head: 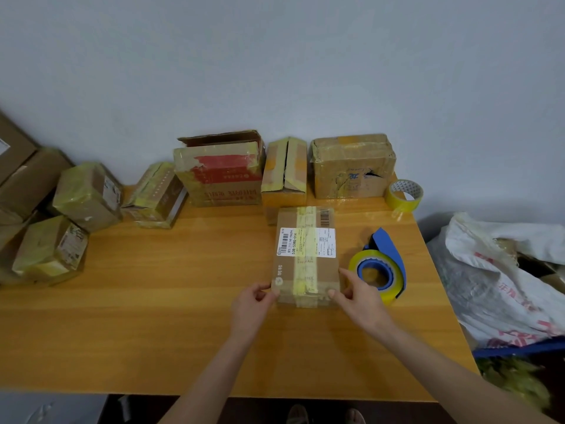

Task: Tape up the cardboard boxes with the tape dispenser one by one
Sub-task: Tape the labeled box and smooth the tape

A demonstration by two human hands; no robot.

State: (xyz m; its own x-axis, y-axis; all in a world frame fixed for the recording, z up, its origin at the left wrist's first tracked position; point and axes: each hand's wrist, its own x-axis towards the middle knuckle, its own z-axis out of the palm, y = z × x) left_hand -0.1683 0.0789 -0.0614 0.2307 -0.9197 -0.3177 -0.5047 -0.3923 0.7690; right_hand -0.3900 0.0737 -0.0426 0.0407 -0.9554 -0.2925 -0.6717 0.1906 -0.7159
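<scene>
Pinching labelled box [305,258] near corners, left hand [255,302], right hand [356,293]

**Cropped Edges, Hidden Fingers, Unreadable Print**

The left picture edge cuts off the stacked cartons [15,179], and the right edge crops the white sack [504,270]. The fine print on the label [307,242] of the box [305,270] is too small to read. The right hand [360,298] covers the near side of the tape dispenser [382,270]. How far the left hand [253,304] wraps its fingers [265,296] round the box's near corner cannot be told. A yellow-green heap [516,377] beside the bench [153,301] is blurred. The bottom edge clips the feet [324,416].
</scene>
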